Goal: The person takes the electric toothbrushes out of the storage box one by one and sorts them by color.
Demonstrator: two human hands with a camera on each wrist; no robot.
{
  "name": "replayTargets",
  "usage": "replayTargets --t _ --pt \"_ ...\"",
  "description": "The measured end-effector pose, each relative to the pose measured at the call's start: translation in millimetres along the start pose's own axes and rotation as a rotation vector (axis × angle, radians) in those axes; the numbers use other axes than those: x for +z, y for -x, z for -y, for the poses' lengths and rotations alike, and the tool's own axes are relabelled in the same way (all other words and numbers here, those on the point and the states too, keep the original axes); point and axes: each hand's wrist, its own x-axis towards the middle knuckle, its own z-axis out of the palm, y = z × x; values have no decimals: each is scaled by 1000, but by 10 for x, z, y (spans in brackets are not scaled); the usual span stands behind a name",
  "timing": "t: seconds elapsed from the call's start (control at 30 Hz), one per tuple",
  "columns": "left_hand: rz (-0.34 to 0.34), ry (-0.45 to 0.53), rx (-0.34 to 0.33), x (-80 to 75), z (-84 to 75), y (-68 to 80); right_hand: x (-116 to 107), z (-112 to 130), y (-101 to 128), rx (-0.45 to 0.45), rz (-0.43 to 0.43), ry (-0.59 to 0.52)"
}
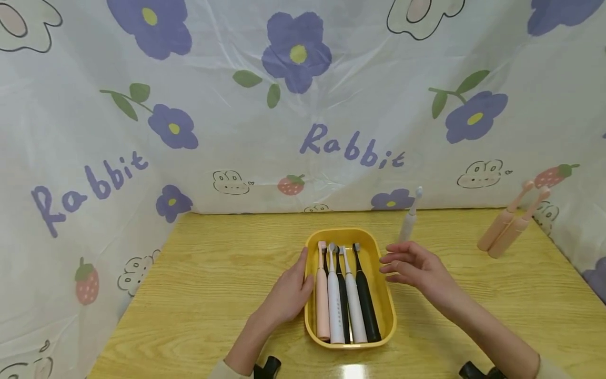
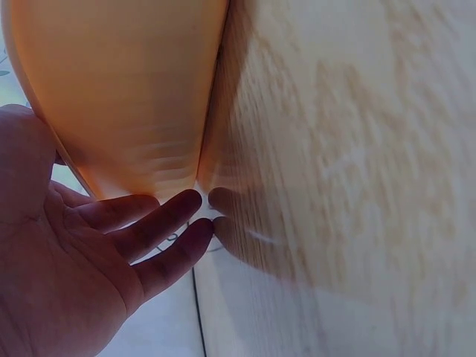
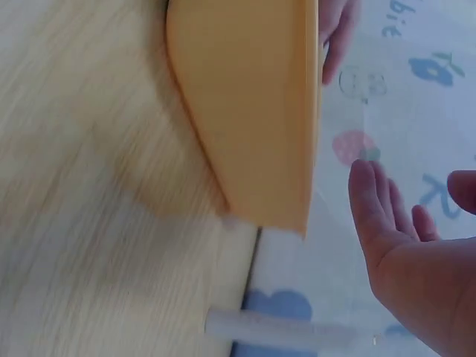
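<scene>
A yellow tray (image 1: 389, 316) lies on the table with several electric toothbrushes in it, side by side, heads toward the back. Among them are a pink toothbrush (image 1: 322, 305), a white toothbrush (image 1: 335, 305) and a black toothbrush (image 1: 366, 300). My left hand (image 1: 286, 292) rests against the tray's left side, its thumb at the rim. In the left wrist view, its loosely extended fingers (image 2: 160, 230) lie along the outer wall near the table. Off the tray's right rim, my right hand (image 1: 423, 271) hovers with relaxed fingers, holding nothing; a gap shows in the right wrist view.
A white toothbrush (image 1: 408, 223) stands upright behind my right hand. Two pink toothbrushes (image 1: 504, 231) stand together at the right back. The wooden table (image 1: 227, 273) ends at a patterned curtain (image 1: 265, 152) behind and on both sides.
</scene>
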Motion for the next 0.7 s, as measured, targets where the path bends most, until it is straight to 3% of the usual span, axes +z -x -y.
replayTargets --t 0.13,0.27,0.53,0.7 --pt "-4 3 -1 3 -10 -4 199 -2 -118 95 92 -76" --pt "-7 6 17 4 -20 -8 362 -24 -252 186 72 -96" --pt "12 19 11 -4 -25 -2 604 -88 -437 279 -2 171" --pt "17 18 10 -14 -18 0 671 -151 -509 322 -51 209"
